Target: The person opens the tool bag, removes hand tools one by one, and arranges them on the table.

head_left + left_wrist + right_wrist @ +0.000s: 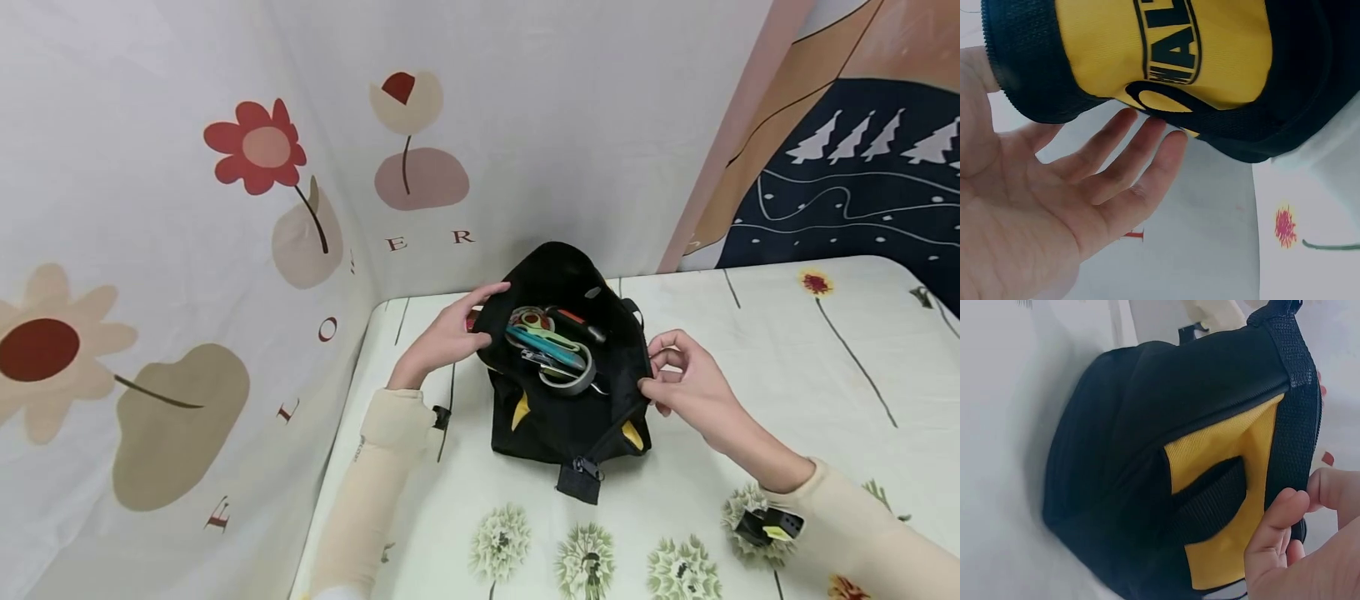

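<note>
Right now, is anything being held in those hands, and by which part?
Yes, a black bag: the right hand pinches the rim of its open mouth. The left hand touches the rim's opposite side; whether it grips is unclear.

Between left hand (448,335) and right hand (692,379), black bag (540,429) shows yellow panels (1097,44) with black lettering (1174,53), grey ring (589,371) and teal tool (551,347) inside; white cloth (757,358) below both carries pale-green flower prints (501,542).
</note>
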`<move>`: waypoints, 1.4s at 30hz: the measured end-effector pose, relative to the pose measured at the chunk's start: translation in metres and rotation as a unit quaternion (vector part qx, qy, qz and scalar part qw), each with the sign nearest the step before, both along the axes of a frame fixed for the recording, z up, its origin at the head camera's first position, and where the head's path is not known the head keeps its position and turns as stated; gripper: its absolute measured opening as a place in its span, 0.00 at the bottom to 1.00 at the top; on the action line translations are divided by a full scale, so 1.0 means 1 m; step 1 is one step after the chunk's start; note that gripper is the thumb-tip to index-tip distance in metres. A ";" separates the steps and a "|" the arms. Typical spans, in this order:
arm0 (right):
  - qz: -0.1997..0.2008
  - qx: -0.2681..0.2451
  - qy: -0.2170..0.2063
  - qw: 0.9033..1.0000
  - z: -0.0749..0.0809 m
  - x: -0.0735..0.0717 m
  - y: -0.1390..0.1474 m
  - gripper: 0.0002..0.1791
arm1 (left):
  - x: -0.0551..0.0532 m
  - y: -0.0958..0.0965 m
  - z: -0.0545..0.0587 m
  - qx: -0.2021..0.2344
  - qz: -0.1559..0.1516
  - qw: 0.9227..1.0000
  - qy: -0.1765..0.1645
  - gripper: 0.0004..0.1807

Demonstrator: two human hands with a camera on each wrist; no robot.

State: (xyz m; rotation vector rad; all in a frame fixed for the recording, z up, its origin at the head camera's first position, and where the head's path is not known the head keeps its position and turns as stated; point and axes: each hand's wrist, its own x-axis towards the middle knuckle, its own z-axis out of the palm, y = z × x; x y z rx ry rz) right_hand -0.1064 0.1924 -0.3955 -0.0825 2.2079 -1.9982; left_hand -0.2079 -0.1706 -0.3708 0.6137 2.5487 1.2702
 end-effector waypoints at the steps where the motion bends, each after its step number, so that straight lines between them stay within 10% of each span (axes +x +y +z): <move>1: 0.001 0.001 -0.002 1.000 0.000 0.000 0.003 0.21 | 0.001 -0.002 0.000 -0.002 -0.004 1.000 0.000 0.48; 23: -0.001 0.019 0.032 0.999 0.003 0.001 0.019 0.20 | 0.017 0.000 0.008 0.018 -0.021 0.998 -0.060 0.47; 42: -0.009 0.038 0.086 0.996 0.011 -0.002 -0.001 0.30 | 0.041 0.000 0.006 -0.029 -0.062 0.997 -0.031 0.56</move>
